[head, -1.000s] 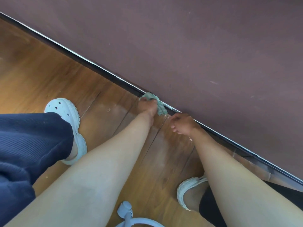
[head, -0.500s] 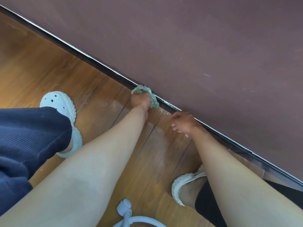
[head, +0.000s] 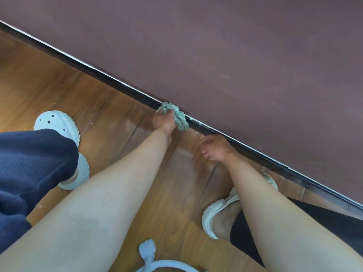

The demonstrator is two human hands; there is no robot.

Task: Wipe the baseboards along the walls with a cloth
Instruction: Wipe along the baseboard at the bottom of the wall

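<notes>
A dark baseboard (head: pixel 94 72) with a pale top edge runs diagonally from upper left to lower right, between the wooden floor and a maroon wall (head: pixel 235 55). My left hand (head: pixel 165 121) grips a crumpled pale green cloth (head: pixel 179 116) and holds it against the baseboard. Just to its right, my right hand (head: pixel 215 147) hovers over the floor beside the baseboard, fingers loosely curled, holding nothing.
My feet in white clogs stand on the wooden floor (head: pixel 49 89), one clog at the left (head: pixel 59 122) and one at the lower right (head: pixel 216 214). A dark blue trouser leg (head: pixel 29 169) fills the left. A pale blue handle (head: pixel 147 250) shows at the bottom edge.
My left hand has slid the cloth leftward along the baseboard, away from my right hand. The right hand has stayed near the same spot.
</notes>
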